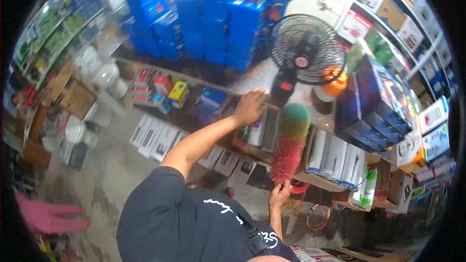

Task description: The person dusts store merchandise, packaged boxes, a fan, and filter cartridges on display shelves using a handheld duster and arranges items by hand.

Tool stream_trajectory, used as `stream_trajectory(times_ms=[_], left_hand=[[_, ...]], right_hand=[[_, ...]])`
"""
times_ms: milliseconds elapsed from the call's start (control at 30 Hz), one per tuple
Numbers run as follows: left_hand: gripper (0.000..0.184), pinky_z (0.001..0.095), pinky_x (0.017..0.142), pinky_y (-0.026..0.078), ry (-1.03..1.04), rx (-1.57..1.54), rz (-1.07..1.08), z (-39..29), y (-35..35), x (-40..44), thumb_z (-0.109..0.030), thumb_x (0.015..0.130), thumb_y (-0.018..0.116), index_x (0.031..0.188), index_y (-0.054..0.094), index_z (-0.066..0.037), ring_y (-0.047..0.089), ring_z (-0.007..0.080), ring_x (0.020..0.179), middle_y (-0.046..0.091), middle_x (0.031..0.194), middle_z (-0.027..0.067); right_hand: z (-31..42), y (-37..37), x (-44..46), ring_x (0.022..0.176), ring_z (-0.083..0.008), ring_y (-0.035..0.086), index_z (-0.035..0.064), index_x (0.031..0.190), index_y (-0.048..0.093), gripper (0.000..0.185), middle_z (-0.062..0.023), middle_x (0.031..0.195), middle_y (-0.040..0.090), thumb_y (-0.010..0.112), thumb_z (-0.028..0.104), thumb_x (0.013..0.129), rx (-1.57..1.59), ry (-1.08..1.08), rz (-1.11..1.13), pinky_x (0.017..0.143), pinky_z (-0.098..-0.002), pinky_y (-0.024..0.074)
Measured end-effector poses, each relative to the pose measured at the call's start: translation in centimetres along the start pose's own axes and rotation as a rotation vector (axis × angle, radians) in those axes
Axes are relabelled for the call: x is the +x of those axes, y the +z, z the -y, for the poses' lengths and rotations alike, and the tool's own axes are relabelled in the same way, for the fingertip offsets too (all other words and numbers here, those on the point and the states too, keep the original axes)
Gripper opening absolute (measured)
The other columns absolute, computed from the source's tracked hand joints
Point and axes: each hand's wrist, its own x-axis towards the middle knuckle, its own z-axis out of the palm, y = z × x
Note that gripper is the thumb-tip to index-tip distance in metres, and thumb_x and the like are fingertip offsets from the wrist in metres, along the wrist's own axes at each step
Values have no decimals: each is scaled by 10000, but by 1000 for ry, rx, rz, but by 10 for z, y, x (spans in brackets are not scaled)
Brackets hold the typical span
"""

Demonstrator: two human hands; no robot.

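My left hand [251, 107] rests at the edge of the counter, beside a grey boxed item [270, 128], its fingers extended and slightly spread. Lower right, my right hand [280, 194] is wrapped round the lower end of a fluffy duster [290, 148], whose pile runs from red through yellow to green. The duster points up past the counter edge, its green tip below the base of a black fan [308, 51]. Most of the duster's handle is hidden by my right hand.
Stacked blue boxes [194, 24] stand behind the counter. Small red and yellow boxes [179, 93] lie to the left, and large dark boxes [371, 102] to the right. White rolls or long packages [335, 157] stand beside the duster. A person in pink [53, 213] is at the lower left.
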Motion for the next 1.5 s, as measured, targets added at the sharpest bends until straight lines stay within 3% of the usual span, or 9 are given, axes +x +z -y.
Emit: stream_trajectory(times_ms=[100,300,433,567,800,933,1133,1300,1500], left_hand=[[710,453,987,262,75,128,309,-5,-50,-65,-157,631,653,1283,393,-54,380,319,1205,406,1307,166],[715,527,959,326,-720,83,1218,61,-105,-290,-446,743,624,1335,359,-147,385,370,1208,417,1304,172],[569,476,884,421,-918,-196,1537,121,-131,-481,-352,750,636,1213,506,-49,498,358,1072,507,1212,200],[450,346,461,420,-1676,-416,1255,122,-168,-550,-336,767,644,1083,562,-25,552,234,641,559,897,125],[527,325,518,457,-1467,-539,1010,208,-147,-571,-353,775,624,1201,527,-57,564,174,603,605,1015,98],[496,330,617,482,-1511,-568,728,224,-171,-528,-273,760,658,1184,536,-47,581,178,709,603,1029,122],[495,324,568,456,-1570,-516,830,270,-198,-548,-250,747,681,1171,536,-39,570,187,726,617,919,121],[521,312,476,428,-1589,-457,772,323,-189,-627,-197,764,643,1232,480,-39,568,176,631,595,994,121],[396,372,668,496,-1722,-548,616,310,-187,-658,-259,772,645,1085,563,-32,596,252,807,613,924,140]], right_hand=[[19,19,-34,759,-380,506,-19,856,493,104,-192,795,493,465,5,759,175,-52,174,665,-393,410],[53,42,-61,728,-355,541,0,872,525,127,-174,787,532,526,33,749,224,-37,267,653,-383,433],[72,70,-32,777,-360,574,-8,986,554,229,-193,865,578,522,10,760,219,-173,348,692,-382,455],[131,101,16,831,-359,591,0,1040,560,245,-211,898,597,527,31,799,237,-330,279,737,-382,461],[262,180,76,765,-129,518,14,1124,512,248,-24,936,573,477,163,929,625,-252,-69,683,-272,430],[272,234,66,745,-89,473,9,1118,535,244,-28,858,573,468,87,896,559,-58,170,666,-242,402],[235,221,-46,967,-136,528,-13,1165,520,307,-96,1021,613,501,82,873,358,134,287,863,-293,407],[227,127,-28,951,-201,573,-28,1133,540,288,-144,1077,602,497,37,855,-51,-93,-217,839,-325,441],[253,111,11,817,-367,577,59,1008,576,213,-185,868,598,540,84,800,-457,-134,-109,679,-380,458]])
